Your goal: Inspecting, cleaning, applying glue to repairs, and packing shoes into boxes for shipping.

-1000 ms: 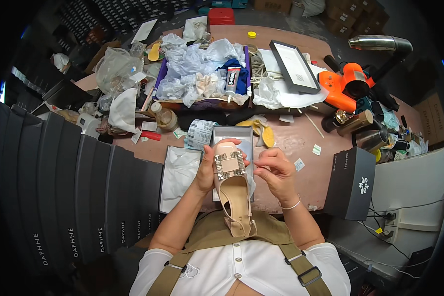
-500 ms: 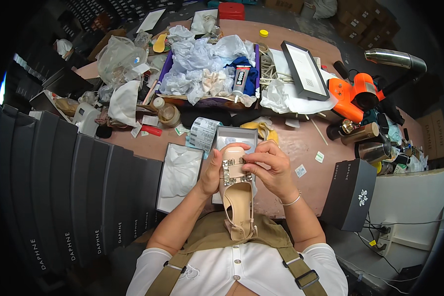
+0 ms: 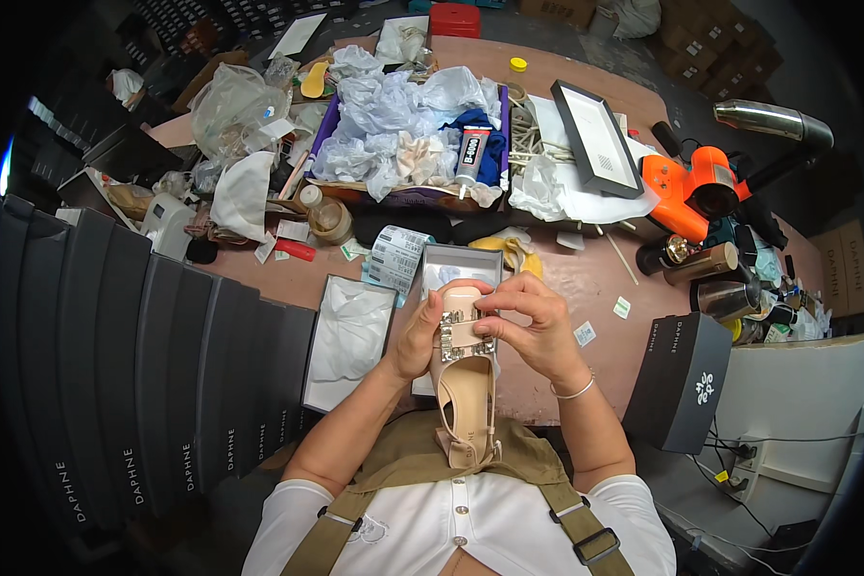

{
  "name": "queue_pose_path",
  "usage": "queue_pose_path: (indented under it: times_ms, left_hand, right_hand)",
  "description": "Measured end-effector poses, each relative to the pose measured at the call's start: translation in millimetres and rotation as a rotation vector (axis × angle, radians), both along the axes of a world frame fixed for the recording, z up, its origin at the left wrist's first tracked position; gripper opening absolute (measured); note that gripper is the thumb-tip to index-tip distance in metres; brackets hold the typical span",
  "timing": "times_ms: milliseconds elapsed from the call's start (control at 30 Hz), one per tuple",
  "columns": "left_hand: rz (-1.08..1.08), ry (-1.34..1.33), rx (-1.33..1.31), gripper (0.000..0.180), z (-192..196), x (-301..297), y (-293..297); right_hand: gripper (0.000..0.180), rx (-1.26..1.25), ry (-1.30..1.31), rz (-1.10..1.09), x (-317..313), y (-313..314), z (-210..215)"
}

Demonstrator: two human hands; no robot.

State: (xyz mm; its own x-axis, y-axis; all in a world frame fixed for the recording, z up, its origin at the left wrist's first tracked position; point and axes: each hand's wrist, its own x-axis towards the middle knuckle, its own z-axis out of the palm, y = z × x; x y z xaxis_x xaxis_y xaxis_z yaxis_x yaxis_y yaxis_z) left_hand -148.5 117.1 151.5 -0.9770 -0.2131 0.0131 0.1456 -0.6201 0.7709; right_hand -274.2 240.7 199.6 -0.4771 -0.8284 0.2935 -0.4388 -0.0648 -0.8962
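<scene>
You gripped the beige sandal (image 3: 467, 384) with both hands, left hand (image 3: 419, 336) and right hand (image 3: 536, 326) clasping its jewelled strap (image 3: 465, 334), above the desk's (image 3: 586, 288) near edge.

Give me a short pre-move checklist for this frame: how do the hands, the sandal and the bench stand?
1. Left hand on the beige sandal: ok, it grips the left side of the front.
2. Right hand on the sandal: ok, fingers lie over the jewelled strap.
3. Sandal clear of the table: ok, held up above its near edge.
4. Open shoe box reachable: ok, just behind the hands.
5. Strap stones all in place: cannot tell, fingers hide part of it.
6. Glue tube at hand: not ok, it lies far back among tissue paper.
</scene>
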Motion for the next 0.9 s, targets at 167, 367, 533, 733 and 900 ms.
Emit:
queue_pose_path:
  times_ms: [167, 367, 533, 733, 900]
  left_hand:
    - [0.007, -0.01, 0.037, 0.065, 2.6, 2.2, 1.3]
    - [-0.003, 0.006, 0.024, 0.065, -0.8, 3.7, 0.6]
    - [-0.023, 0.029, 0.067, 0.065, -4.1, 4.6, -0.2]
    - [-0.031, 0.053, 0.122, 0.066, 2.5, 3.7, -0.9]
    - [-0.027, 0.024, 0.113, 0.065, 4.0, 4.8, -0.7]
  right_hand:
    - [0.023, -0.008, 0.047, -0.007, 3.0, 0.1, 0.7]
    - [0.024, -0.005, 0.03, 0.004, 3.9, -0.8, -0.3]
    - [0.024, -0.002, 0.046, 0.028, 2.8, -0.9, 0.7]
    - [0.03, -0.062, -0.242, 0.117, 3.0, 2.1, -8.9]
    - [0.021, -0.062, -0.371, 0.063, 7.6, 4.4, -10.3]
